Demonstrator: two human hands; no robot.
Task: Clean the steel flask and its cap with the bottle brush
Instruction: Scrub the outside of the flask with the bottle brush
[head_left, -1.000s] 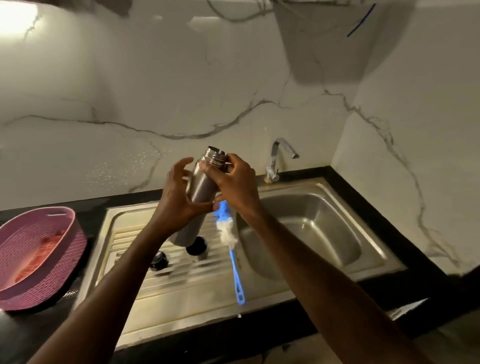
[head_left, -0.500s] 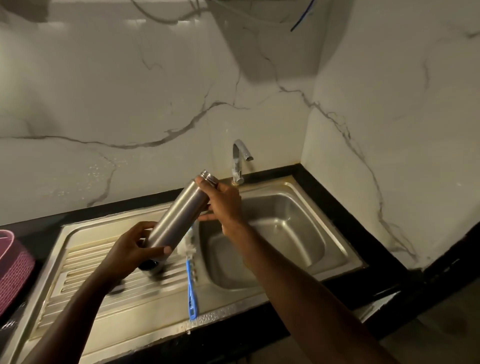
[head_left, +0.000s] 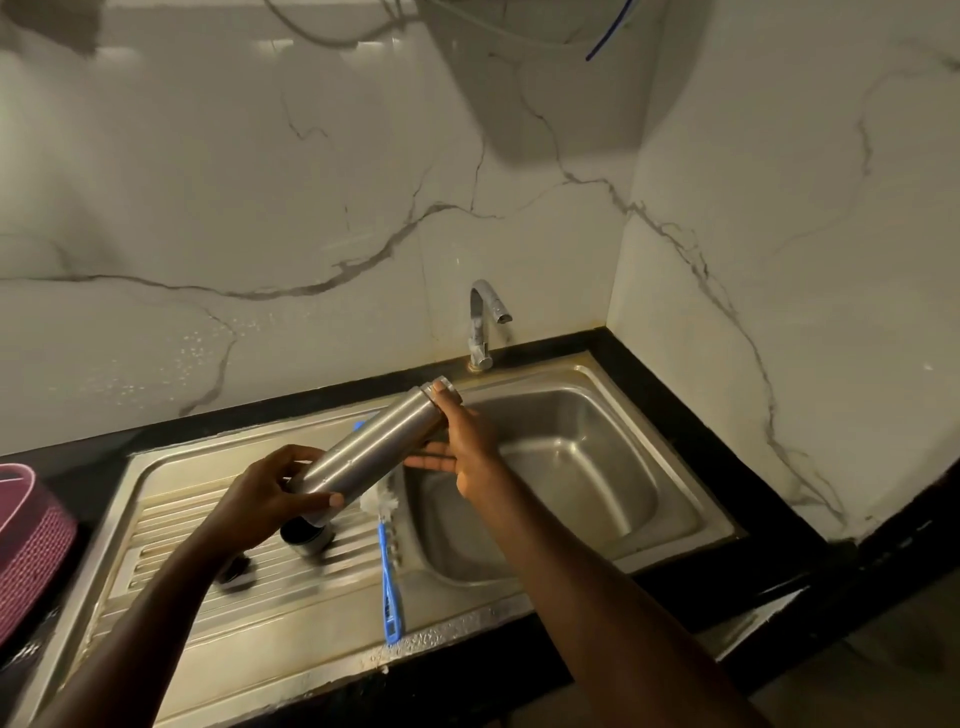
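Note:
The steel flask (head_left: 366, 451) is tilted, its open mouth pointing up and right toward the sink basin. My left hand (head_left: 270, 493) grips its lower end, thumb across the body. My right hand (head_left: 462, 447) touches the threaded neck with thumb and fingers, the other fingers stretched out under it. The blue bottle brush (head_left: 387, 561) with white bristles lies on the draining board beneath the flask. A dark cap (head_left: 306, 538) stands on the board under the flask's base; another dark piece (head_left: 234, 571) lies to its left, blurred.
The steel sink basin (head_left: 597, 415) is at the right, with a chrome tap (head_left: 483, 327) behind it. The ribbed draining board (head_left: 260, 613) spreads left. A pink basket (head_left: 26, 535) sits at the left edge. Marble walls close the back and right; a black counter edge runs along the front.
The flask dropped from near upright at chest height to a low tilt over the board. My left hand slid to its base. The view shifted right, pushing the basket to the edge.

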